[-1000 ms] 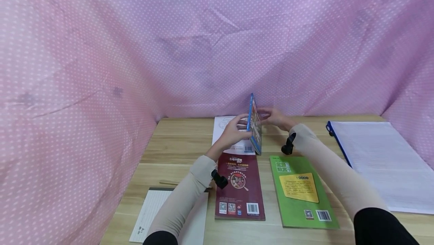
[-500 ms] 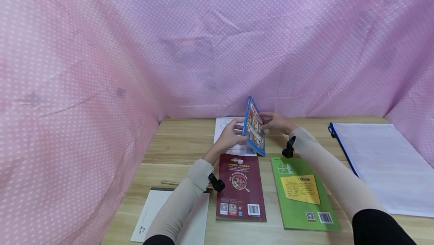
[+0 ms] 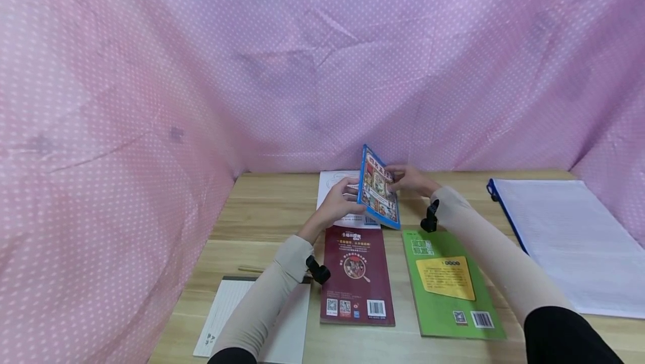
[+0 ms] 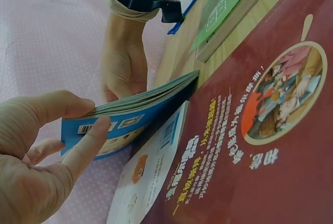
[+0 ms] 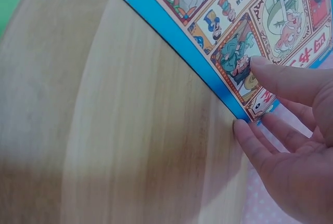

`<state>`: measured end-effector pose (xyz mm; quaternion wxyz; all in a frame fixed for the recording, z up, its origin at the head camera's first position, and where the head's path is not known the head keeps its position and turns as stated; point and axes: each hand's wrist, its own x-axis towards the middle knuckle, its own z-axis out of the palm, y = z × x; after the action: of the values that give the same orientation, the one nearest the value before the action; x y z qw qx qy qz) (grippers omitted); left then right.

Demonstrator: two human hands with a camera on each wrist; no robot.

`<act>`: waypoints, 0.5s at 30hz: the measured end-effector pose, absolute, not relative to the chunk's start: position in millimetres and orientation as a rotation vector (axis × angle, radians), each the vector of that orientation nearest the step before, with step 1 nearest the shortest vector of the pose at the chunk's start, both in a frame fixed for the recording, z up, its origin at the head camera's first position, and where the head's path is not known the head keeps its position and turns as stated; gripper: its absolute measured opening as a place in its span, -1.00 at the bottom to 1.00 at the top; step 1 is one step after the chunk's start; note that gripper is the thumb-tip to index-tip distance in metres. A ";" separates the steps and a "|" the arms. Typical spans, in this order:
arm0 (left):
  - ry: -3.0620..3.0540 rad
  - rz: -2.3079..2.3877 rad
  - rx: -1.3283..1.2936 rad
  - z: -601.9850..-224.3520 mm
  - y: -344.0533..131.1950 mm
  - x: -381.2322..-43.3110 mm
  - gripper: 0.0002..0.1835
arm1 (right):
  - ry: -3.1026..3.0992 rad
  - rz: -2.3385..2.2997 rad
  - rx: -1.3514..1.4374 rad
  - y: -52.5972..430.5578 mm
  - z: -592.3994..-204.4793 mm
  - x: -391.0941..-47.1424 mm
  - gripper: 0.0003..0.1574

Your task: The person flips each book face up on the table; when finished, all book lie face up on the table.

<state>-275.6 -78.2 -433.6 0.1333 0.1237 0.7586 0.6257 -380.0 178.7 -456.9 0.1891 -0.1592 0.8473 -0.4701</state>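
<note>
A blue-bordered picture book (image 3: 379, 190) is held tilted up near the back of the table, its colourful front cover facing right and up. My left hand (image 3: 333, 206) grips its left edge; in the left wrist view the thumb lies at the page edges and the fingers are under the back cover (image 4: 118, 136). My right hand (image 3: 412, 179) holds the opposite edge, thumb on the illustrated front cover (image 5: 281, 21) and fingers behind. Below the tilted book lies a white booklet (image 3: 330, 185), partly hidden. A maroon book (image 3: 358, 305) lies just in front of it.
A green book (image 3: 443, 316) lies flat to the right of the maroon one. Farther right is a white zip pouch (image 3: 569, 229) with a blue edge. A lined notepad (image 3: 221, 302) and a thin stick (image 3: 249, 269) lie front left. A pink dotted curtain (image 3: 312, 84) hangs behind.
The blue picture book has turned from nearly edge-on to leaning back, so its front cover now shows more. Both hands keep hold and shift only slightly.
</note>
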 end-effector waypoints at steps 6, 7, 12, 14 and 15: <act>2.240 1.755 0.379 -435.6 -79.4 -277.1 -0.23 | 2.421 -1.274 -0.448 186.9 -459.4 -382.3 -0.11; 2.240 1.748 0.383 -435.9 -79.4 -277.1 -0.23 | 2.426 -1.260 -0.445 188.6 -459.2 -382.1 -0.11; 2.245 1.694 0.386 -438.5 -78.5 -278.3 -0.24 | 2.444 -1.245 -0.433 195.6 -458.8 -382.1 -0.13; 2.255 1.673 0.365 -440.6 -77.0 -279.0 -0.25 | 2.445 -1.246 -0.435 198.2 -459.7 -382.7 -0.14; 2.261 1.665 0.351 -441.9 -76.0 -279.3 -0.26 | 2.443 -1.244 -0.434 199.5 -460.3 -383.2 -0.15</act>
<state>-279.3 -76.0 -441.9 0.1554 0.1224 0.7893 0.5813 -383.2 199.5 -460.3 0.1818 -0.1537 0.8655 -0.4407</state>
